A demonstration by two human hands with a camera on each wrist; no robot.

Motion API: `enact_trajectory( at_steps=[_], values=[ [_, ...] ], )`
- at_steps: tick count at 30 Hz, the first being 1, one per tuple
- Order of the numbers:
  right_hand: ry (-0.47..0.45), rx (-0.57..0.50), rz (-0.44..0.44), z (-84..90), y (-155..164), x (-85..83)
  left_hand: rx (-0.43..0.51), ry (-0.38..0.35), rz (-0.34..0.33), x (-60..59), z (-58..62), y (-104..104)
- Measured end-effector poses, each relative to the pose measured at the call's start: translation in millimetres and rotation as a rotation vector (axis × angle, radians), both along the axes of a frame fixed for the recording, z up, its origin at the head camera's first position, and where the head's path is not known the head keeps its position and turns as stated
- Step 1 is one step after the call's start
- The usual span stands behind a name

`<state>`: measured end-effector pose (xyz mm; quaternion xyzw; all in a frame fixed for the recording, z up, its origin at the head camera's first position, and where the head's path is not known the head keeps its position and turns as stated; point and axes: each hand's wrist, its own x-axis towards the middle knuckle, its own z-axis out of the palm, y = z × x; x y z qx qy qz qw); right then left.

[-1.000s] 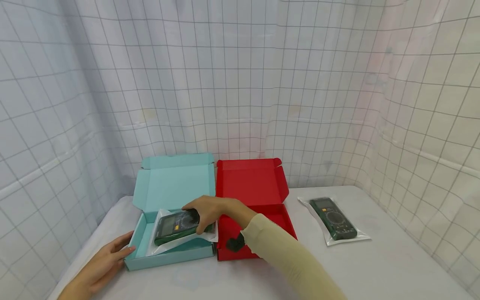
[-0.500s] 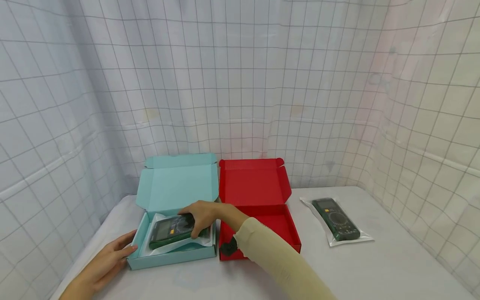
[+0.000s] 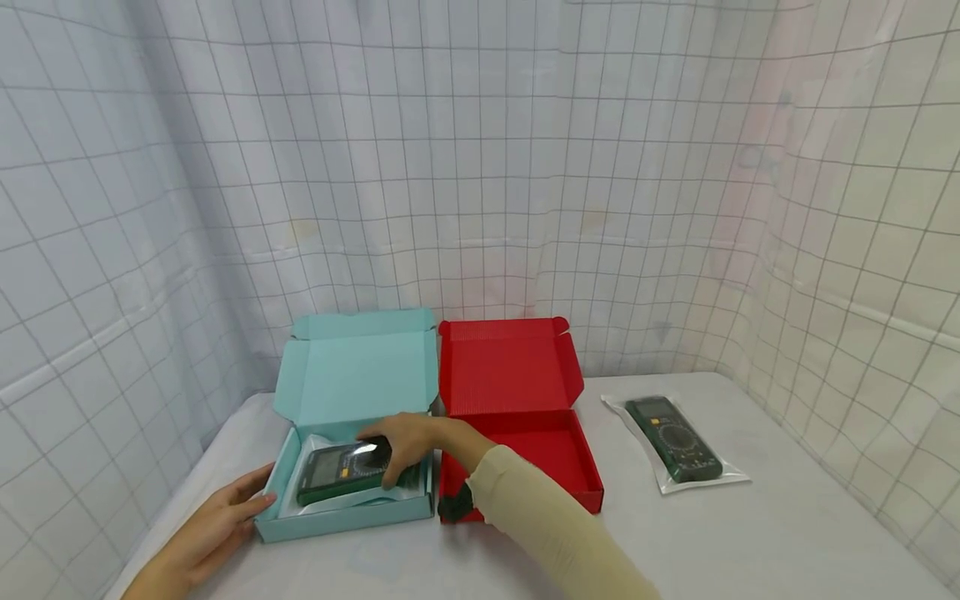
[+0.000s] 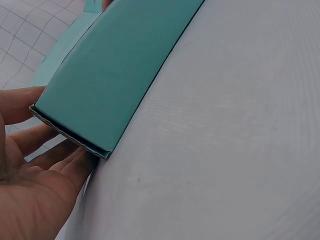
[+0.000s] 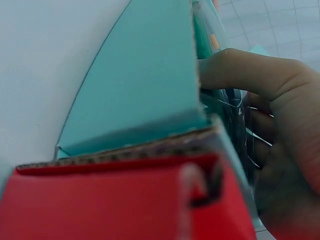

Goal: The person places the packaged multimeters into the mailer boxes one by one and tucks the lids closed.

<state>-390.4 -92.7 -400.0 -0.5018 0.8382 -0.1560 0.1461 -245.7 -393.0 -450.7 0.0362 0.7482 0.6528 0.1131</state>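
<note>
A dark green, boxy multimeter (image 3: 326, 473) with a grey screen, a black dial face and a small yellow button lies inside an open pale-teal cardboard box (image 3: 345, 523), sealed in clear plastic, its screen end leftward. The right hand (image 3: 408, 437) has thumb and fingers clamped on its dial end; the left hand (image 3: 213, 525) rests against the box's left wall, fingers apart. Beneath spreads a smooth white tabletop (image 3: 712, 550), enclosed by white, grid-lined curtains (image 3: 480, 167) with soft folds.
</note>
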Motion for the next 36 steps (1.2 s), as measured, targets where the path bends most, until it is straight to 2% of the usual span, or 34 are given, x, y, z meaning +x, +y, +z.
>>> enact_trajectory(
  at_steps=[15, 25, 32, 36],
  values=[
    [-0.014, 0.000, -0.006, -4.0, -2.9, 3.4, -0.007, -0.005, 0.017, 2.5, -2.7, -1.5],
    [0.003, 0.079, -0.029, -2.8, -3.4, 6.0, -0.015, -0.001, 0.013, 1.0, -0.6, 0.4],
    [-0.033, -0.025, -0.037, 2.6, 2.1, 4.6, -0.007, 0.008, 0.018, 1.3, 1.1, 1.5],
    [-0.012, -0.084, -0.028, 9.6, 7.0, 2.1, -0.017, 0.015, 0.028, 2.9, 1.4, 0.2]
  ],
)
